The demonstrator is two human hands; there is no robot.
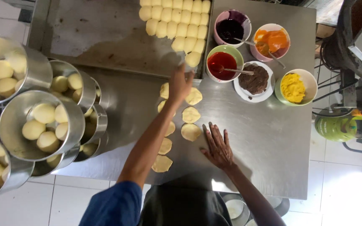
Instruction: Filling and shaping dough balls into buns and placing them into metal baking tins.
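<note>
My left hand (pixel 180 83) reaches up to the near edge of a metal tray (pixel 105 37). Its fingertips are at the lowest of several pale dough balls (pixel 192 58) packed in rows there, and its fingers look spread with nothing clearly in them. Flat on the steel table (pixel 269 138) lies my right hand (pixel 218 147), palm down, fingers apart, empty. Just left of it are several flattened dough discs (pixel 190 132) laid in two rough columns, partly hidden under my left forearm.
Bowls of filling stand at the back right: dark purple (pixel 230 28), orange (pixel 272 41), red with a spoon (pixel 223 63), brown (pixel 254 79) and yellow (pixel 293 88). Stacked metal bowls (pixel 42 125) of dough balls crowd the left. A green gas cylinder (pixel 336 125) sits on the floor at right.
</note>
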